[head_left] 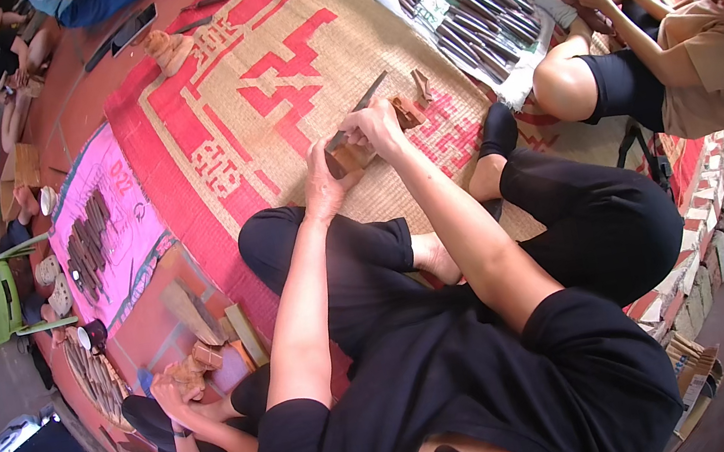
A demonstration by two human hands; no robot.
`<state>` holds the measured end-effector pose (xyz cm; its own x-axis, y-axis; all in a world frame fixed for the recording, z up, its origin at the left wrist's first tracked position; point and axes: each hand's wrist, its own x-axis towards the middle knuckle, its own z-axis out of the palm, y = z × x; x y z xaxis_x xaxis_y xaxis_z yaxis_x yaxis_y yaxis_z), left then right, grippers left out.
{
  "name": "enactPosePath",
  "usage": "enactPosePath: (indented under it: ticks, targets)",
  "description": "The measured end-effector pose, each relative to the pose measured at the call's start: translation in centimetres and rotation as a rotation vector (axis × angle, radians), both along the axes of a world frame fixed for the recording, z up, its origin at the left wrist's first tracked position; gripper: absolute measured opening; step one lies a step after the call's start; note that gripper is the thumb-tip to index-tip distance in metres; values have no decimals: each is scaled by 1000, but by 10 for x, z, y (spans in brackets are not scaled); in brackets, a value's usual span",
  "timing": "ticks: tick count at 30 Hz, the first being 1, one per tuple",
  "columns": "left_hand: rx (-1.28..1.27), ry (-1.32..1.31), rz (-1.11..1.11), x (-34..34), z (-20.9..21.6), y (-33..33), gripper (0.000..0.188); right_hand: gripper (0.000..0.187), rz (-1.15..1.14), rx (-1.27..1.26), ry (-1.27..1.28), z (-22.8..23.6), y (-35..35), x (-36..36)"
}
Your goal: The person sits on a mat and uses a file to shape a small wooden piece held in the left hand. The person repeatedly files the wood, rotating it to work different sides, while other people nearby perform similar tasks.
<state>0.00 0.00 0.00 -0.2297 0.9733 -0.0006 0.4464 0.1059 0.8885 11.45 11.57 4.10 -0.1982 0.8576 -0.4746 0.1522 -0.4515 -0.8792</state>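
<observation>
My left hand (324,184) is closed around a brown wooden piece (354,166) above the straw mat, in front of my crossed legs. Close beside it, my right hand (376,125) is wrapped around a long, narrow dark tool (373,91), whose far end sticks out past the knuckles. The tool's near part runs toward the wood, and my fingers partly cover where the two meet. Just right of my right hand sits a carved brown wooden block (406,111). A smaller wooden piece (422,86) rests on the mat beyond it.
The red and tan mat (214,88) spreads ahead. Many dark carving tools (469,7) lie on a white sheet at far right, near a seated person (688,56). More tools (89,235) lie on a pink sheet at left. Another person's hand (170,397) holds carved wood at lower left.
</observation>
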Motion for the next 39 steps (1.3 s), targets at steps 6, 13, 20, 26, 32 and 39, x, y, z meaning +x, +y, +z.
enactPosePath:
  ticks: [6, 13, 20, 26, 32, 39]
  targets:
    - [12, 69, 8, -18, 12, 5, 80, 11, -31, -68, 177, -12, 17, -10]
    - [9, 92, 11, -9, 8, 5, 80, 11, -60, -91, 96, -8, 11, -2]
    - [43, -79, 37, -6, 0, -3, 78, 11, -43, -56, 141, 5, 1, -14]
    - [-5, -12, -50, 17, 26, 11, 73, 17, 455, 535, -690, -108, 37, 10]
    - [48, -104, -3, 2, -4, 5, 76, 15, -21, -42, -26, -8, 15, -7]
    - [27, -94, -13, 1, -10, 1, 76, 14, -102, -48, 79, -19, 10, -7]
